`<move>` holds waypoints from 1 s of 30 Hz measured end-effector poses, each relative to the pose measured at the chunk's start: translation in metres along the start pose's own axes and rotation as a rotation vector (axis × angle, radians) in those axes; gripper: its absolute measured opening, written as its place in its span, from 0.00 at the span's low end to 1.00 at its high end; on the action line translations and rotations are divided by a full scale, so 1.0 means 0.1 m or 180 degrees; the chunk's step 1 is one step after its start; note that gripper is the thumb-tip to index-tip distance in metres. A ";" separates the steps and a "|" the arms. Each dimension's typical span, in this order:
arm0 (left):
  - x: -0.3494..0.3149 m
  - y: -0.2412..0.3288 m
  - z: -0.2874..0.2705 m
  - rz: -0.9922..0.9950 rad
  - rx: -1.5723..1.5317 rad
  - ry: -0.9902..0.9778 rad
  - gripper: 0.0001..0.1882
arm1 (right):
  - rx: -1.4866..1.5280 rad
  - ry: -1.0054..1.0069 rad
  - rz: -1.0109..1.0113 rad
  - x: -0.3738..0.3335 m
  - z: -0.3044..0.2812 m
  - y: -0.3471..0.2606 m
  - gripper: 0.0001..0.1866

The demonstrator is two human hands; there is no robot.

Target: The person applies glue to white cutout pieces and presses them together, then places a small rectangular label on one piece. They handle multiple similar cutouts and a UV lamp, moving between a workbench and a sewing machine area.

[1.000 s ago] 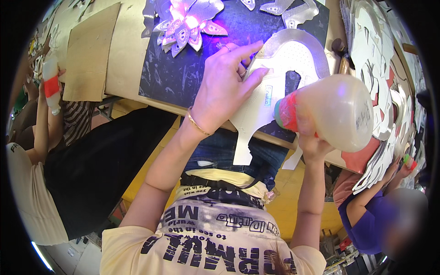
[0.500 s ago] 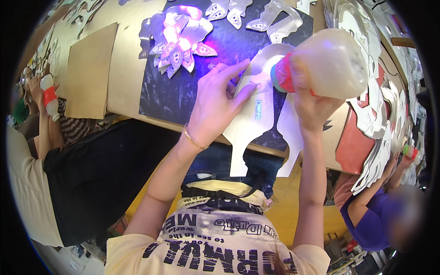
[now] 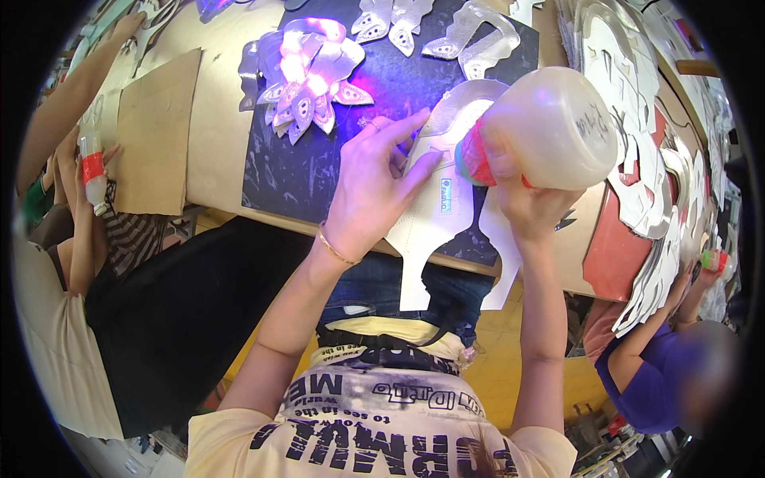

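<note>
A white shoe upper piece [image 3: 422, 231] with a silvery curved top lies on the dark board, its two legs hanging over the table's near edge. My left hand [image 3: 378, 171] holds it from the left, thumb and index finger on its face; the other fingers are partly hidden. In my right hand [image 3: 522, 195] is a large translucent plastic bottle [image 3: 558, 127] with a red band and green cap. The bottle is tipped, cap end down against the piece's right side. Whether its tip touches is hidden.
Layered silvery pieces [image 3: 307, 76] lie lit at the board's [image 3: 279, 175] back left, more cut pieces [image 3: 474, 40] behind. Stacked white pieces [image 3: 637, 151] crowd the right. A brown cardboard sheet [image 3: 159, 135] lies left. Co-workers sit on both sides; the left one's hand holds a bottle [image 3: 93, 171].
The bottle in my right hand has moved left and slightly nearer me along the piece. My left hand stays almost in place. Another person's arm has come in at the far left.
</note>
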State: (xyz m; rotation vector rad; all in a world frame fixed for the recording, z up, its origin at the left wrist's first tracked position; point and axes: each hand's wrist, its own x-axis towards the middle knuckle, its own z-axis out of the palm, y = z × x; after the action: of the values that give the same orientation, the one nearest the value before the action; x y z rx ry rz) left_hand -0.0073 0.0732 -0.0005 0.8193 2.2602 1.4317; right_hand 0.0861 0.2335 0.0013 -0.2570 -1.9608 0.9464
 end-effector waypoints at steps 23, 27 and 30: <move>-0.02 -0.01 0.02 -0.0140 -0.0011 0.0031 0.25 | -0.0318 -0.0123 -0.0620 0.13 0.05 0.21 0.18; -0.01 -0.01 0.03 -0.0173 -0.0030 -0.0015 0.25 | -0.0034 0.0334 0.0518 0.18 -0.14 0.21 0.17; -0.02 -0.03 0.03 -0.0214 -0.0060 -0.0048 0.25 | -0.0144 0.0576 0.0621 0.25 -0.39 0.24 0.16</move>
State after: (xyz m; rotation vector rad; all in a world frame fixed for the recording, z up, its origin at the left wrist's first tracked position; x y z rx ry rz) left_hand -0.0044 0.0734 -0.0046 0.7387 2.2378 1.4100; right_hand 0.0991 0.2830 0.0124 -0.5493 -1.8151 0.9680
